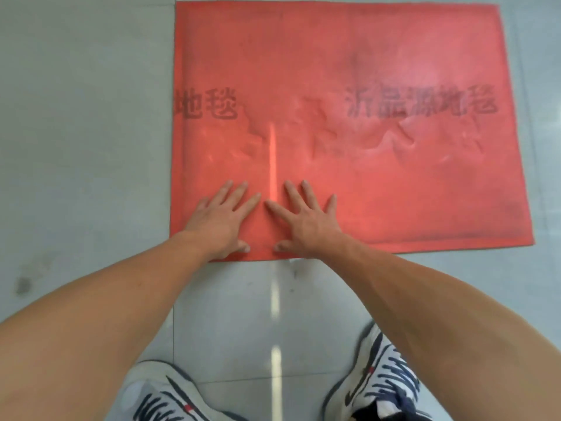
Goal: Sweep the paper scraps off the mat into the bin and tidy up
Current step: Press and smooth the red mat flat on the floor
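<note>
on the grey tiled floor [76, 117], to the left of everything else, nothing lay but a dark smudge near the person's left forearm. just right of that bare stretch began the red mat [379, 50], spread flat with its near edge toward the person and dark printed characters running across its middle. the left hand [220, 218] rested palm down on the mat's near left part, fingers [243, 205] spread flat and gripping nothing, thumb close to the near edge. just beside it, apart by a narrow strip of mat, the right hand [306, 221] lay the same way, fingers splayed and empty. both palms seemed placed to press and smooth the mat, since wrinkles rose in the surface beyond the fingertips, below the printed characters, and a bright streak of reflected light ran between the hands. no paper scraps could be seen on the mat, and no bin or broom was in view, so the sweeping looked finished and this read as the tidying stage: flattening or straightening the mat. farther right the mat was smooth out to its far corner. nearest the camera, two white and navy shoes [382, 387] stood on the floor, well apart, as the person bent over to reach down.
</note>
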Action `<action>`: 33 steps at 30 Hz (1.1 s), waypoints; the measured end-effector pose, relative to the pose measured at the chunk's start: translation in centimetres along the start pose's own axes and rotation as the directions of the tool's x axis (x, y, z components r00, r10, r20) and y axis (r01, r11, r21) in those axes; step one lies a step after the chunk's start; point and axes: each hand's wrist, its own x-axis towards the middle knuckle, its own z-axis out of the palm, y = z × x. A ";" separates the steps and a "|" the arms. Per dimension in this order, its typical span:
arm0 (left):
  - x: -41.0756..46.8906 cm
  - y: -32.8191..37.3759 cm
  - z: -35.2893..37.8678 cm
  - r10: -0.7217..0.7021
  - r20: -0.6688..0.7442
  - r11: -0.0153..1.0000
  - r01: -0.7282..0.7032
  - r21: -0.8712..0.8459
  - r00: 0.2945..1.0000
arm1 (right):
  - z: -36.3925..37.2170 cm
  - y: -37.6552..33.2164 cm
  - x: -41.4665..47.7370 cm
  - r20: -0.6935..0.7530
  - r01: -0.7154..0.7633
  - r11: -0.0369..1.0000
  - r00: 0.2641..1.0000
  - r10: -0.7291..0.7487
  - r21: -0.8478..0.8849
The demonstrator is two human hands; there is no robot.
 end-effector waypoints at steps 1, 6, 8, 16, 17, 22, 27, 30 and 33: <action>0.4 0.4 0.4 0.001 0.006 1.000 -0.001 0.013 1.000 | 0.6 -0.2 0.0 -0.021 -0.005 1.000 1.000 0.005 -0.011; 1.2 1.0 2.0 -0.036 -0.017 0.998 0.037 0.048 0.999 | 2.2 0.1 0.4 -0.099 -0.006 0.999 0.995 0.001 -0.043; 1.2 0.9 1.9 -0.036 0.014 0.998 0.036 0.052 0.999 | 2.3 1.0 -0.1 -0.091 0.024 0.997 0.995 -0.030 -0.069; 0.7 1.7 1.0 -0.067 0.056 0.993 0.061 0.098 0.996 | 3.3 7.3 -4.0 -0.099 -0.139 0.990 0.986 0.138 -0.002; 0.7 1.8 1.0 -0.063 0.051 0.992 0.057 0.112 0.997 | 3.4 8.0 -4.2 -0.106 -0.153 0.988 0.982 0.154 0.012; 0.8 2.5 0.5 -0.069 0.083 0.984 0.054 0.170 0.994 | 4.0 10.9 -5.6 -0.122 -0.250 0.965 0.958 0.258 0.079; 1.0 2.8 0.4 -0.074 0.100 0.976 0.051 0.210 0.992 | 4.3 16.2 -8.0 -0.116 -0.334 0.938 0.932 0.343 0.090; 1.3 3.1 0.4 -0.084 0.107 0.975 0.060 0.213 0.991 | 4.7 17.8 -9.2 -0.112 -0.373 0.922 0.917 0.384 0.106; 1.3 4.6 -0.3 -0.130 0.127 0.969 0.099 0.225 0.983 | 4.7 17.8 -9.4 -0.103 -0.372 0.919 0.917 0.386 0.128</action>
